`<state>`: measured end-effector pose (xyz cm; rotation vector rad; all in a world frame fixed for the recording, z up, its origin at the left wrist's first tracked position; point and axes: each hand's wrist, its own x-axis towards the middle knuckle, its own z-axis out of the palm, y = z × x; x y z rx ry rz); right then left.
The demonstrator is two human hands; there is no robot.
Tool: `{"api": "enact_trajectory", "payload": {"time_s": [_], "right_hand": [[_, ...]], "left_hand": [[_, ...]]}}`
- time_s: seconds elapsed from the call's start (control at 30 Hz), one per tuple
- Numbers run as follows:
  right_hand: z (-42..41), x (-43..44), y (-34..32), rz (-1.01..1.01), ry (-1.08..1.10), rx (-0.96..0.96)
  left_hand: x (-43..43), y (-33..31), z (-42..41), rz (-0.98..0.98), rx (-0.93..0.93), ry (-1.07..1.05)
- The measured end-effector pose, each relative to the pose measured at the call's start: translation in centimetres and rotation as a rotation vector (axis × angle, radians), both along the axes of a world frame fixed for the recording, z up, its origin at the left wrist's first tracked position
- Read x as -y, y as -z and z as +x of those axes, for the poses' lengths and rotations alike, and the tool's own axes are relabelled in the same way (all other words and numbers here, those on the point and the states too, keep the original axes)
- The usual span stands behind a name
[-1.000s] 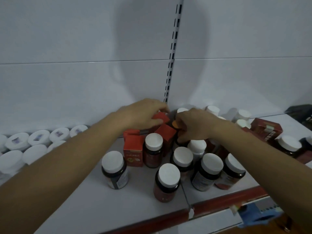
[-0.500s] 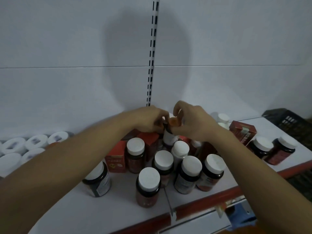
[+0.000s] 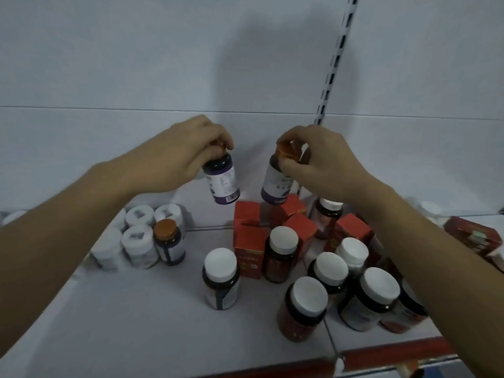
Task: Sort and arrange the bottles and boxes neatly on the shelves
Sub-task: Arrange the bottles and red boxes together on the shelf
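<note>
Two purple-labelled bottles hang in the air above the shelf (image 3: 136, 309): the left hand (image 3: 188, 156) grips the left bottle (image 3: 222, 181) by its cap, the right hand (image 3: 319, 159) pinches the right bottle (image 3: 275, 184) by its orange cap, over the red boxes (image 3: 249, 236).

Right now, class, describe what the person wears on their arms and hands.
The left hand and right hand are bare, ungloved. The left forearm and right forearm are uncovered to the picture's edge: no sleeve, watch or wristband shows.

I have only the head view: it looks forward and down onto the shelf (image 3: 131, 317) from close in, with the back panel (image 3: 136, 64) filling the upper half. The dim edges look bent, probably by the lens.
</note>
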<state>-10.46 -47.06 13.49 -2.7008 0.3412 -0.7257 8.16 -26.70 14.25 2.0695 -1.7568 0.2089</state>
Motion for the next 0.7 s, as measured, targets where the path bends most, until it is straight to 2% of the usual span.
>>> {"api": "enact_trajectory", "payload": {"time_s": [0.17,0.27,0.37,0.53,0.7], "right_hand": [[6.3,-4.2,2.1,-0.072,-0.189,-0.126],[9.8,-6.2,4.4,-0.099,-0.217,-0.301],[12.0,-8.1,7.0,-0.118,-0.236,-0.393],[13.7,-9.6,9.8,-0.047,-0.232,-0.419],[12.0,-8.1,9.7,0.078,-0.228,-0.372]], "left_hand": [[-6.8,2.2,2.5,-0.100,-0.053,-0.122],[-9.0,3.5,3.2,-0.131,-0.086,-0.145],[-9.8,4.9,3.1,-0.135,-0.115,-0.125],[-9.4,6.5,2.3,-0.101,-0.109,0.001],[-7.2,7.1,2.0,-0.148,-0.125,0.134]]}}
